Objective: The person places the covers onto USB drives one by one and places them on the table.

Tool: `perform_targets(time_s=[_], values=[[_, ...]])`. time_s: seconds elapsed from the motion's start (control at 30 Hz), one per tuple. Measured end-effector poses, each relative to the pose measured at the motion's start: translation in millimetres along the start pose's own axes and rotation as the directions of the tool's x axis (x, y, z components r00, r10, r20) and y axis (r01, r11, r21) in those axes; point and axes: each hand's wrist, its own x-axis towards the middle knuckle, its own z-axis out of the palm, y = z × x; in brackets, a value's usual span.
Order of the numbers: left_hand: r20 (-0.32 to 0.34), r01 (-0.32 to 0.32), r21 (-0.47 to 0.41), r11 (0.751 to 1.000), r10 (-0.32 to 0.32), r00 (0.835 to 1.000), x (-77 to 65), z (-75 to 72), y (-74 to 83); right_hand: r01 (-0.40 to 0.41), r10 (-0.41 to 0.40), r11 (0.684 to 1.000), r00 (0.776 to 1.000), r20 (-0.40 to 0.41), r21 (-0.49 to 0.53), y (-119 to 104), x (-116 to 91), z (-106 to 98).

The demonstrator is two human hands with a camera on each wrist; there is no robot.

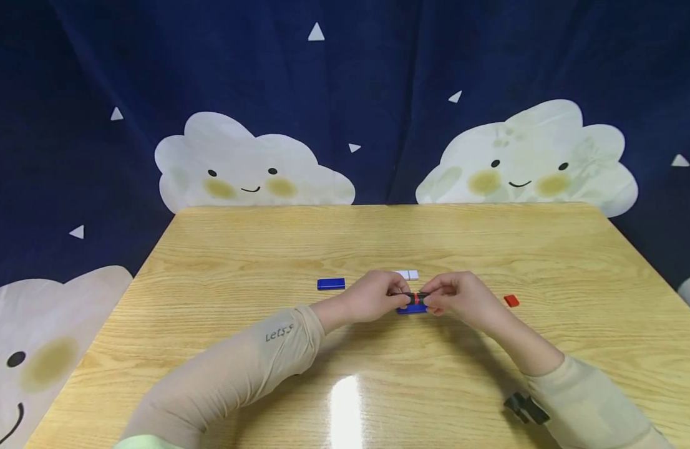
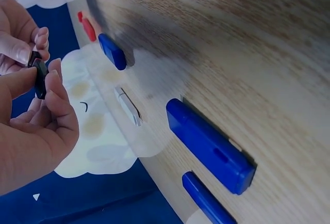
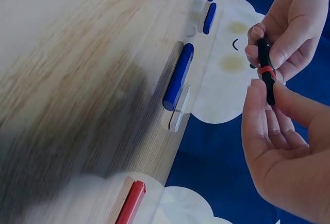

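Both hands meet over the middle of the wooden table (image 1: 221, 274) and hold one small black bar with a red band (image 1: 417, 298) between them. My left hand (image 1: 402, 297) pinches its left end with thumb and fingertips. My right hand (image 1: 432, 300) pinches the other end. The right wrist view shows the black bar (image 3: 265, 72) upright between the right hand (image 3: 268, 92) and the left hand (image 3: 278, 33). In the left wrist view the left hand (image 2: 44, 79) pinches the bar (image 2: 38, 74) end-on. A blue piece (image 1: 411, 308) lies on the table just under the hands.
A second blue piece (image 1: 330, 284) lies left of the hands, a white piece (image 1: 408, 274) just behind them, and a red piece (image 1: 511, 300) to the right. A black strap fitting (image 1: 526, 408) sits on the right forearm. A dark cloud-print curtain (image 1: 345, 125) hangs behind the table.
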Motion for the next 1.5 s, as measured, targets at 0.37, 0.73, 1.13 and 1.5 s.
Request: perform_targets(time_s=[0.37, 0.73, 1.13, 1.5], values=[[-0.003, -0.001, -0.015, 1.0, 0.001, 1.0, 2.7, 2.8, -2.7, 0.007, -0.007, 1.0, 1.0, 0.005, -0.006, -0.9, 1.4, 0.6], [-0.004, -0.018, -0.026, 0.999, 0.018, 1.0, 2.6, 4.2, -3.8, 0.009, -0.009, 1.0, 1.0, 0.01, -0.001, -0.2, 2.0, 2.4], [-0.002, -0.009, -0.036, 0.999, 0.009, 1.0, 0.9, 4.9, -2.6, 0.0, 0.0, 1.0, 1.0, 0.006, -0.015, -1.4, 2.2, 3.6], [-0.03, -0.012, 0.039, 0.999, 0.013, 0.999, 1.9, 4.2, -1.8, 0.007, -0.007, 1.0, 1.0, 0.0, -0.009, -1.7, 2.8, 1.5]])
